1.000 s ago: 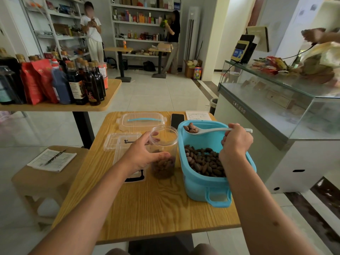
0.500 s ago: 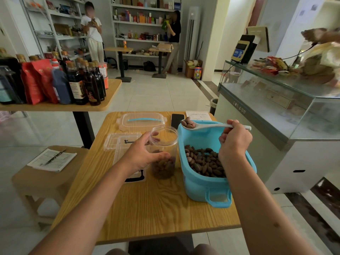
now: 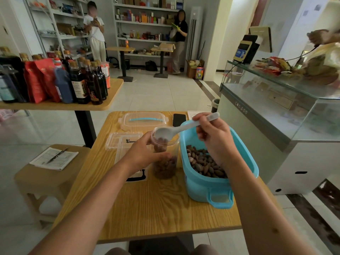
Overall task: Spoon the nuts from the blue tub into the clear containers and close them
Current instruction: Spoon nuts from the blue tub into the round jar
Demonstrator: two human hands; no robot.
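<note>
Nuts (image 3: 204,162) are being tipped from the white plastic spoon (image 3: 176,130), gripped by the right hand (image 3: 214,138), into the clear round jar (image 3: 165,155), gripped by the left hand (image 3: 143,155); next, judged, another scoop from the blue plastic tub (image 3: 217,183) is called for.

Blue tub (image 3: 207,188) upright on worktop, part-filled with brown nuts (image 3: 204,162). Clear jar (image 3: 166,157) just left of it, roughly half full. White spoon (image 3: 176,130) tilted into jar mouth.

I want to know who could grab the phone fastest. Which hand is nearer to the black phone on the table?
Right. The right hand holds the spoon just right of the phone; the left hand grips the clear jar, farther toward the person.
</note>
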